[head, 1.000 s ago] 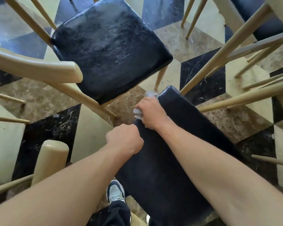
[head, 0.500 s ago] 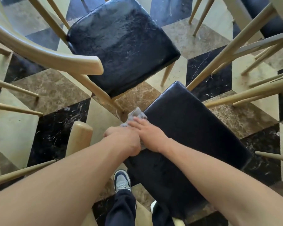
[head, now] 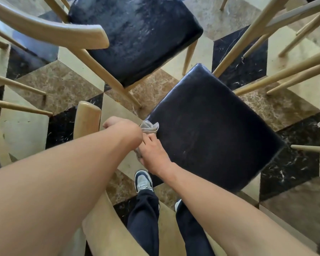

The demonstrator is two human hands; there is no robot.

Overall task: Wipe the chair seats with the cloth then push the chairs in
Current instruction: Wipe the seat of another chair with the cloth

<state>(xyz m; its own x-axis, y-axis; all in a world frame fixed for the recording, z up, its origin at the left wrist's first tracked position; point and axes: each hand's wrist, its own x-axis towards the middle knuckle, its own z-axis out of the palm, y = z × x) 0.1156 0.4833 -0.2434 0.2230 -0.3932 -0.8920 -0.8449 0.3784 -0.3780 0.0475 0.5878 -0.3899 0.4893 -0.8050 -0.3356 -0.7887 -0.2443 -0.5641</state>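
Observation:
The near chair's black seat (head: 211, 130) lies tilted in the middle of the view. My right hand (head: 153, 154) holds a bunched grey cloth (head: 149, 126) at the seat's left corner, and the cloth sticks out past my fingertips. My left hand (head: 122, 130) is curled in a fist right beside the cloth, just left of that corner. Its fingers point away from me, so I cannot see what they hold. A second chair with a scuffed black seat (head: 137, 37) stands further off at the upper left.
The near chair's pale wooden backrest (head: 87, 117) curves under my left arm. Wooden legs (head: 248, 43) of other chairs slant in from the upper right and from the left. The floor is patterned marble (head: 67, 85). My shoe (head: 143, 181) stands between the backrest and the seat.
My right hand has drawn the cloth back along the seat's left edge towards its near left corner. My left fist stays beside it. The view has shifted, so both seats sit further right.

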